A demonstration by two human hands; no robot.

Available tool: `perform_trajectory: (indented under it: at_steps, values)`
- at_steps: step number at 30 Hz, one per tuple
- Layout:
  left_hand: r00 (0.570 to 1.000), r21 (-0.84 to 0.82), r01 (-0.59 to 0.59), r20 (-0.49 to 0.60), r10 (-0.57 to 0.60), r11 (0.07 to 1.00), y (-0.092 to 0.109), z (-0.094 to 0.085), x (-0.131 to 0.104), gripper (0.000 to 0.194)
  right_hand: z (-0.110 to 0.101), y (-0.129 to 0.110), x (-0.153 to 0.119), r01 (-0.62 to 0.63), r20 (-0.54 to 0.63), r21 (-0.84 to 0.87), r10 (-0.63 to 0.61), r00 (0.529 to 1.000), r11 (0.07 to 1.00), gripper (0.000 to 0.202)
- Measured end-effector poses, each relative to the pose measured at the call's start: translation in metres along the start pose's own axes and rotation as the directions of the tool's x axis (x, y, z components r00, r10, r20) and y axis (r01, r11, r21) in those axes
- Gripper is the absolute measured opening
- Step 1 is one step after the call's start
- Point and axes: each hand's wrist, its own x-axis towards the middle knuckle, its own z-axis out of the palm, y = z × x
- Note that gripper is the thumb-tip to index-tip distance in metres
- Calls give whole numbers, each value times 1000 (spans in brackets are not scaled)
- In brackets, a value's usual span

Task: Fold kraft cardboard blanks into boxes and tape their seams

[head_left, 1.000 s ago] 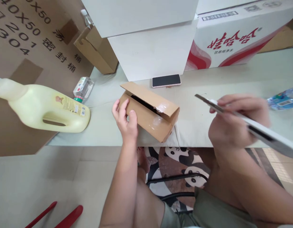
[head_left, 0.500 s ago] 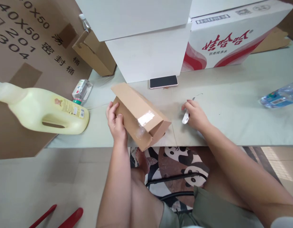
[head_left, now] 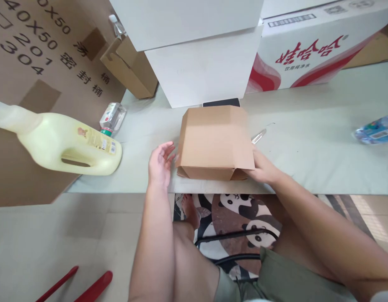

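A brown cardboard box (head_left: 215,138) rests near the table's front edge, its broad panel facing up and flaps standing out at its edges. My right hand (head_left: 263,167) grips the box at its right front corner; the box partly hides the fingers. Beside the left side of the box is my left hand (head_left: 162,161), its fingers apart and slightly curled, holding nothing. Just past my right hand, a slim white utility knife (head_left: 259,136) lies on the table. A phone (head_left: 221,102) shows only partly behind the box.
White cartons (head_left: 200,71) stand along the back, with a red-and-white carton (head_left: 307,58) to their right. On the left are a yellow jug (head_left: 49,142), a small clear bottle (head_left: 112,118) and a small brown box (head_left: 131,67). A water bottle (head_left: 378,130) lies far right.
The box has turned from tilted, with its taped side showing, to lying broad side up. My right hand has let go of the utility knife and moved to the box; my left hand has opened.
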Motion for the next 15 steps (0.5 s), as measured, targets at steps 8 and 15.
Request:
perform_trajectory:
  at_steps: [8,15]
  values:
    - [979,183,96,158,-126,978,-7,5,-4,44,4,-15,-12,-75,12,307,75,997,949,66]
    - [995,80,-17,96,9,997,2,8,-9,42,19,-20,-8,-240,-118,323,291,950,915,49]
